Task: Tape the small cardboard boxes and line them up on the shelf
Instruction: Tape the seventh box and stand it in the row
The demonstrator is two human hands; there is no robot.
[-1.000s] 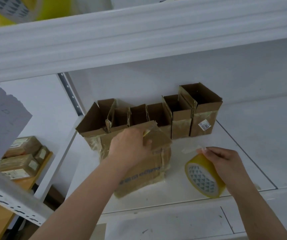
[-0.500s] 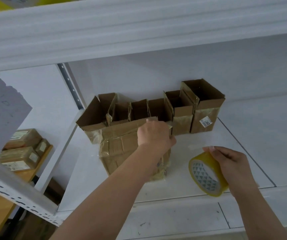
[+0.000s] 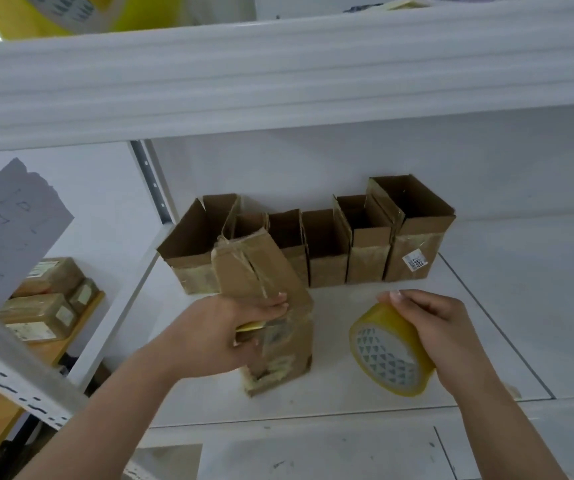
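A small taped cardboard box stands tilted on the white shelf, its closed flaps facing up toward me. My left hand grips its left side, fingers across the front face. My right hand holds a yellow tape roll on edge to the right of the box, thumb and fingers on its top rim. Behind them, several open cardboard boxes stand in a row against the back wall; the rightmost carries a white label.
The beam of the upper shelf overhangs the work area. A perforated upright bounds the shelf on the left. Taped parcels lie on a wooden surface at lower left. A grey paper sheet hangs at left.
My left hand has turned the box from lying wide to standing narrow and tilted, and slid down from its top edge to its side. My right hand with the tape roll has hardly moved.
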